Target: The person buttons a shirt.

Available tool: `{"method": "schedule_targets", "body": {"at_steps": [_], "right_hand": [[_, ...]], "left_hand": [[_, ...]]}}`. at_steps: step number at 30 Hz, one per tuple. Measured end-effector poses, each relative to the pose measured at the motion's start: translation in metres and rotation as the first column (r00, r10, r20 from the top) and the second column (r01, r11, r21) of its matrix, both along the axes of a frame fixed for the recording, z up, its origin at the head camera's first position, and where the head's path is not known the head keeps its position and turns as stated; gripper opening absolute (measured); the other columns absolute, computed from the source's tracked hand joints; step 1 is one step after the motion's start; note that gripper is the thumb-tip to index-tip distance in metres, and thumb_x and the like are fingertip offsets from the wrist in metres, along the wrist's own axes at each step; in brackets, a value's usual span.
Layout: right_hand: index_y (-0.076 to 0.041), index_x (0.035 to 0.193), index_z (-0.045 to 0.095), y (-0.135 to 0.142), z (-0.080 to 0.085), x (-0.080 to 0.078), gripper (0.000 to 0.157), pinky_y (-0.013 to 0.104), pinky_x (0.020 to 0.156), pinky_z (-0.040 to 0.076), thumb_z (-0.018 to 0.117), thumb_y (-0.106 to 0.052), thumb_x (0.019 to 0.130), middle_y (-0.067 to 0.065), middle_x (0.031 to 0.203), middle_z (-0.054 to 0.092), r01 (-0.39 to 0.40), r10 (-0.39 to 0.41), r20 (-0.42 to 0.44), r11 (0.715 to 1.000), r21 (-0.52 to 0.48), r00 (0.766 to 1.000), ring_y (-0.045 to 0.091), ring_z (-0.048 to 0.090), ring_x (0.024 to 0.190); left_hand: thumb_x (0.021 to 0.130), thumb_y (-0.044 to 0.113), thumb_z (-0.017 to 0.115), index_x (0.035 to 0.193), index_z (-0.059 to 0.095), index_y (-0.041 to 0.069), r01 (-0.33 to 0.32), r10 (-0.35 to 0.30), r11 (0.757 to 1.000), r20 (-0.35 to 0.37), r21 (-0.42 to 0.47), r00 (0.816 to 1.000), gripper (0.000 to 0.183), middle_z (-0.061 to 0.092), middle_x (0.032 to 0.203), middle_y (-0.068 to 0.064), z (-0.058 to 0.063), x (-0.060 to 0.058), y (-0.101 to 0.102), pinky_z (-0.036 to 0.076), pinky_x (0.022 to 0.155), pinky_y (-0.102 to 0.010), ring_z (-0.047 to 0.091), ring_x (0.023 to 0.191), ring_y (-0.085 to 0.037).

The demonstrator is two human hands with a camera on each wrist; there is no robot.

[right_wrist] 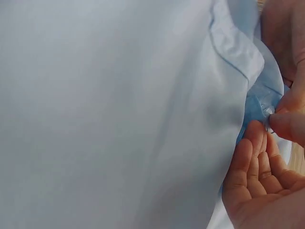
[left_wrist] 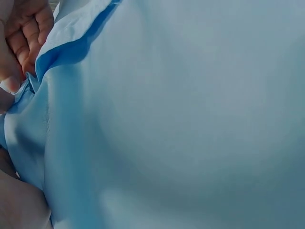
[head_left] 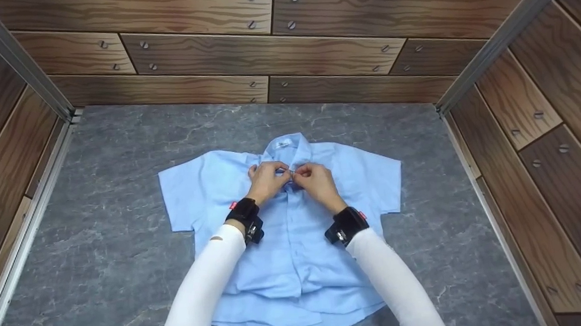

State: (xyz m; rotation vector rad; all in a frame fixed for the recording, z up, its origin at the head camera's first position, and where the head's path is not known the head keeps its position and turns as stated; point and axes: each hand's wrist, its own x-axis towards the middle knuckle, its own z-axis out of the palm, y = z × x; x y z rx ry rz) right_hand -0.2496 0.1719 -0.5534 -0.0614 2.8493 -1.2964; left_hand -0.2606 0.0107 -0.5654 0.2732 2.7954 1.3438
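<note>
The left hand (head_left: 269,179) and right hand (head_left: 318,180) are pinching the shirt (head_left: 287,242) between them; it is probably handling light and limp, best gripped along edges nearest the hands.

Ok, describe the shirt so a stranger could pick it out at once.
In front of a wood-patterned wall lies a grey marbled surface; near its middle, collar toward that wall, is the shirt. The left hand and right hand pinch it near the collar. It is short-sleeved and light blue, unlike the white arm sleeves and black wristbands over it.
</note>
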Motion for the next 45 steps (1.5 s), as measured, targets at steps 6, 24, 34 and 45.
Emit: {"method": "schedule_targets", "body": {"at_steps": [6, 24, 34, 45], "right_hand": [[-0.009, 0.085, 0.074, -0.001, 0.001, -0.002, 0.014, 0.021, 0.063, 0.047, 0.068, -0.021, 0.08, 0.002, 0.078, 0.071, -0.008, 0.008, -0.014, 1.0, -0.015, 1.0, 0.011, 0.062, 0.069], [-0.009, 0.091, 0.073, 0.008, 0.001, -0.004, 0.011, 0.023, 0.066, 0.05, 0.07, -0.018, 0.085, 0.004, 0.084, 0.072, -0.111, 0.114, 0.017, 0.986, -0.124, 0.993, 0.013, 0.065, 0.074], [-0.008, 0.09, 0.073, 0.01, 0.0, -0.004, 0.008, 0.023, 0.067, 0.048, 0.07, -0.014, 0.086, 0.004, 0.085, 0.072, -0.136, 0.136, -0.003, 0.986, -0.094, 0.991, 0.012, 0.064, 0.076], [-0.009, 0.089, 0.072, 0.006, 0.002, -0.001, 0.007, 0.025, 0.068, 0.048, 0.07, -0.015, 0.087, 0.003, 0.083, 0.07, -0.11, 0.112, 0.02, 0.99, -0.082, 0.993, 0.013, 0.061, 0.073]], "left_hand": [[0.086, 0.025, 0.064, 0.097, 0.074, 0.016, 0.0, -0.001, 1.0, 0.036, 0.025, 0.999, 0.017, 0.073, 0.105, 0.0, 0.0, -0.002, -0.003, 0.021, 0.107, -0.054, 0.063, 0.105, -0.025], [0.085, 0.027, 0.064, 0.091, 0.071, 0.017, 0.136, -0.133, 0.99, 0.099, -0.021, 0.986, 0.013, 0.066, 0.111, 0.001, 0.011, -0.008, -0.012, 0.035, 0.099, -0.047, 0.061, 0.107, -0.018], [0.085, 0.04, 0.071, 0.097, 0.073, 0.016, 0.15, -0.145, 0.988, 0.118, -0.028, 0.982, 0.026, 0.071, 0.111, 0.002, 0.014, -0.007, -0.013, 0.026, 0.104, -0.052, 0.062, 0.11, -0.021], [0.087, 0.021, 0.069, 0.098, 0.073, 0.013, 0.138, -0.137, 0.99, 0.116, -0.006, 0.984, 0.015, 0.07, 0.113, -0.001, 0.014, -0.008, -0.012, 0.024, 0.105, -0.053, 0.061, 0.112, -0.023]]}}
